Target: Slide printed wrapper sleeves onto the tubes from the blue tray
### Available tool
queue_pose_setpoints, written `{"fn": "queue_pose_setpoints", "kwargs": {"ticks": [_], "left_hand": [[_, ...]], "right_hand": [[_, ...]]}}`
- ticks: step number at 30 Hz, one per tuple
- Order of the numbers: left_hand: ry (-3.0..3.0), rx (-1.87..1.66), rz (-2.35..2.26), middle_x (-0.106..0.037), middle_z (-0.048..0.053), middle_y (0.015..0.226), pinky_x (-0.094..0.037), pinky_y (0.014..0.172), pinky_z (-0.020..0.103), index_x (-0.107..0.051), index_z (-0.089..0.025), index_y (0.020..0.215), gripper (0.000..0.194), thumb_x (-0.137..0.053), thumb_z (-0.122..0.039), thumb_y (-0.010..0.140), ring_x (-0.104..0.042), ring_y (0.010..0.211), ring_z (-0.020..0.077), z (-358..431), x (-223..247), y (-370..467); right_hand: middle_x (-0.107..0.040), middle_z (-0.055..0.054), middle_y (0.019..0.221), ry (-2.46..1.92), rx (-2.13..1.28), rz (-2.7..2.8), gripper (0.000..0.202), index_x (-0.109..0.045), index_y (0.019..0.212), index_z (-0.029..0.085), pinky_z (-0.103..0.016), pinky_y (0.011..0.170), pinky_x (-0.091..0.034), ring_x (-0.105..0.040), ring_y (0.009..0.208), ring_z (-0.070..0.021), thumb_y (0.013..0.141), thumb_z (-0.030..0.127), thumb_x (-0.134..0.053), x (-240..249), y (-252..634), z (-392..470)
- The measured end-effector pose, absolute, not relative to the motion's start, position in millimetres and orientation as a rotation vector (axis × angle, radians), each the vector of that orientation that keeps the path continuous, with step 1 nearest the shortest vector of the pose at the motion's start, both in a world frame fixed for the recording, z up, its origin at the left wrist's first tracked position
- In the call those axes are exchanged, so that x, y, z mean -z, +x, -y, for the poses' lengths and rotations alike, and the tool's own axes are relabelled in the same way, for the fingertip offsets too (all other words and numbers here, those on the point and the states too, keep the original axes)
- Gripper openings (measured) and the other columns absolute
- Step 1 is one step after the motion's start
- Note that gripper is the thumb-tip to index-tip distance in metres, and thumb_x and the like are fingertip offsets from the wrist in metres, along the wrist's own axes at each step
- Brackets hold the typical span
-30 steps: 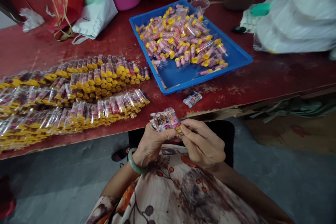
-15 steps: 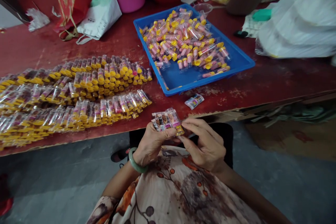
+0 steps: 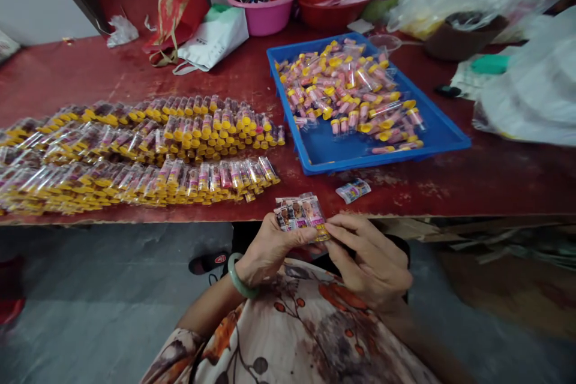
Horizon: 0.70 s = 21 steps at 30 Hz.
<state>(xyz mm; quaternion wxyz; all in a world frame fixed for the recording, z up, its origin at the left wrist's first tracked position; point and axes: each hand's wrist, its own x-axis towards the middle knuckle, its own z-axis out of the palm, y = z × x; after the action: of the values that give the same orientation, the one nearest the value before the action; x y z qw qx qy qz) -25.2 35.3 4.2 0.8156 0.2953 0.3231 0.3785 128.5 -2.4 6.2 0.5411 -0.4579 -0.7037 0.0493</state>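
Observation:
My left hand [image 3: 266,250], with a green bangle at its wrist, is closed on a small stack of printed labels [image 3: 288,213], the thumb lying across the front. At the stack's right end stands a clear labelled tube [image 3: 315,214], yellow at the bottom. The fingertips of my right hand [image 3: 371,258] pinch its lower right edge; the far side of this grip is hidden. Beyond the hands, a few more printed labels [image 3: 353,190] lie near the table edge. To the left, many filled tubes with yellow caps [image 3: 211,180] are stacked in rows.
A blue tray [image 3: 324,165] holds a loose heap of pink-filled, yellow-capped tubes [image 3: 346,87]. Behind it stand a pink basin [image 3: 265,17], a red basin [image 3: 330,15] and a brown pot [image 3: 463,42]. Bulky white plastic bags [image 3: 531,96] sit at the right; a white bag [image 3: 216,42] lies back left.
The view has swung leftward, so everything appears shifted right in the picture. Both hands keep the same hold on the labels and tube, with little visible finger movement.

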Motion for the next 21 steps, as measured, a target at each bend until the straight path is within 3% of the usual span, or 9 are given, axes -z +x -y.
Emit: {"fn": "queue_pose_setpoints", "kwargs": {"ticks": [16,21], "left_hand": [[0.6,-0.872,-0.691,-0.069,0.004,0.081,-0.057,0.064,0.027,-0.071,-0.012,0.089,0.028,-0.083,-0.026,0.067,-0.064,0.065,0.0132,-22.1,-9.5,-30.9],[0.653,-0.91,-0.787,-0.068,0.005,0.072,-0.055,0.06,0.026,-0.071,-0.009,0.083,0.034,-0.085,-0.032,0.063,-0.063,0.058,0.0128,-21.8,-13.4,-48.2]], "right_hand": [[-0.069,-0.007,0.102,-1.089,0.104,1.735,0.038,-0.068,0.11,0.023,-0.031,0.072,-0.056,-0.069,0.084,-0.0197,0.078,0.002,-0.065,9.3,123.5,13.1],[-0.068,-0.007,0.106,-1.079,-0.411,1.874,0.033,-0.064,0.113,0.024,-0.03,0.076,-0.056,-0.068,0.085,-0.0187,0.082,0.013,-0.062,-5.6,131.7,-2.1]]}}
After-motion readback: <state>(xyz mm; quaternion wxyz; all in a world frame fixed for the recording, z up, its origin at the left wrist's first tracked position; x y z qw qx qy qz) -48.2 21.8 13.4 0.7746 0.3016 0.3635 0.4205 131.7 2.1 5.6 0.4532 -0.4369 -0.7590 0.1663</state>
